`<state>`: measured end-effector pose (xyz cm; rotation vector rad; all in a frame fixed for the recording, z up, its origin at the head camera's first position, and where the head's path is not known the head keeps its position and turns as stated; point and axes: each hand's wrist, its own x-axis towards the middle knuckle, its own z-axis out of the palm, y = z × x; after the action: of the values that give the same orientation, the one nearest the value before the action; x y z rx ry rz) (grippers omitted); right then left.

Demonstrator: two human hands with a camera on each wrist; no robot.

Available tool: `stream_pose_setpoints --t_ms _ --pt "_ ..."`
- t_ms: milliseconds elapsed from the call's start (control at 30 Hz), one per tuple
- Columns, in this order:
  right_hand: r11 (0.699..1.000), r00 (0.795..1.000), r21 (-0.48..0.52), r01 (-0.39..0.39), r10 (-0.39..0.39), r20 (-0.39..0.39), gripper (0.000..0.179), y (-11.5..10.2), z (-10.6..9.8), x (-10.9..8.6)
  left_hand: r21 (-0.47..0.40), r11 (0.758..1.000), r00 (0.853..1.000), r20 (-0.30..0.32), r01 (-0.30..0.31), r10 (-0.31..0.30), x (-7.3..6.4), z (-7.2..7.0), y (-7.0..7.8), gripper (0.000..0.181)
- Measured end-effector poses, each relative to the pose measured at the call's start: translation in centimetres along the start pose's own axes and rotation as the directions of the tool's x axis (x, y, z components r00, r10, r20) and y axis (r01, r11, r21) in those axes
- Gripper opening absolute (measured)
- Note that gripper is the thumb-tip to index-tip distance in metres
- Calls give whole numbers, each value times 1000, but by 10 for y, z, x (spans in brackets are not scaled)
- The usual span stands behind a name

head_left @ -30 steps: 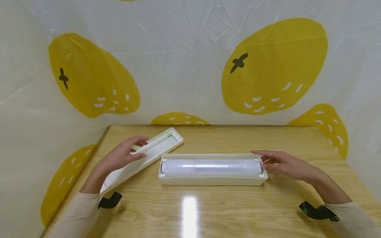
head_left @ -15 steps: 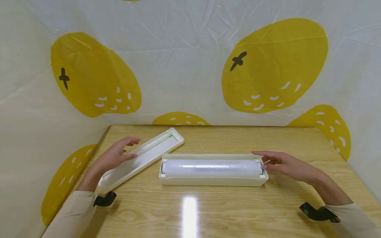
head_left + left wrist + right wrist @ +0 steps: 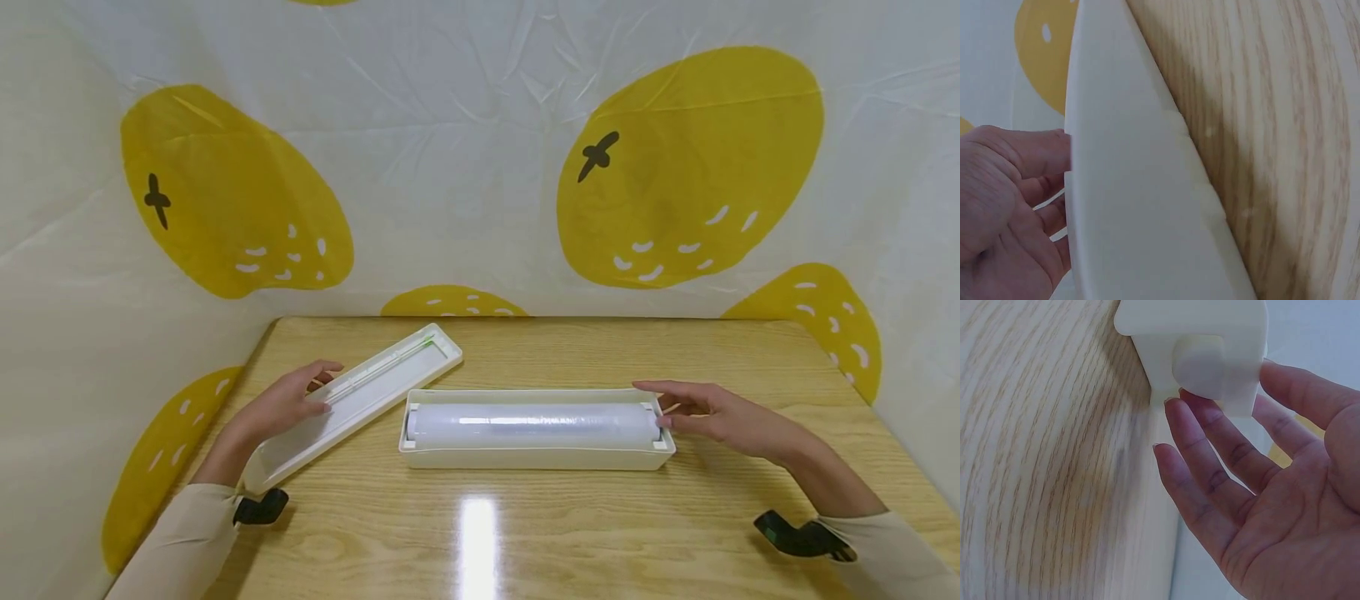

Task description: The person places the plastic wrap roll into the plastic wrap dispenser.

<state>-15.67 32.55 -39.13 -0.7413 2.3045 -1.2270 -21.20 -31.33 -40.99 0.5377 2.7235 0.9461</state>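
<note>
In the head view a long white dispenser box point(image 3: 536, 458) lies on the wooden table, holding a roll of clear cling film point(image 3: 532, 425). My right hand point(image 3: 720, 417) is at the box's right end, fingers lightly bent. The right wrist view shows the fingertips point(image 3: 1210, 412) against the end wall and the thumb at its rim. To the left lies the white lid point(image 3: 375, 387), inner side up and slanted, with a green-tipped rail along it. My left hand point(image 3: 281, 408) hovers at its back edge, thumb over the inside. In the left wrist view the lid's wall hides the left fingertips.
A pale curtain point(image 3: 450, 167) printed with large yellow fruit hangs behind and beside the wooden table point(image 3: 570, 533). The lid's near long side lies close to the box's left back corner. Each wrist carries a black camera mount point(image 3: 802, 533).
My left hand has drawn back to the left along the lid, from over its middle toward its near end. The right hand and the box have stayed put.
</note>
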Motion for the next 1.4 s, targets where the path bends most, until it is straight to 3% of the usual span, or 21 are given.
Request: stream_pose_setpoints --t_ms 467,767,1067,1400 --pt "1000 1000 -21 12 -13 -21 52 -2 2 -1 60 998 999 -5 -33 33 -3 0 -1 52" --pt "1000 1000 -10 4 -4 -17 52 -2 2 -1 134 989 997 -26 -68 72 -1 0 3 38" --pt "1000 1000 -8 -14 14 -18 51 -3 2 -1 132 991 998 -46 -30 37 1 -2 8 37" --pt "1000 1000 2 -22 22 -15 52 -2 2 -1 124 991 996 -74 -47 57 1 -3 12 39"
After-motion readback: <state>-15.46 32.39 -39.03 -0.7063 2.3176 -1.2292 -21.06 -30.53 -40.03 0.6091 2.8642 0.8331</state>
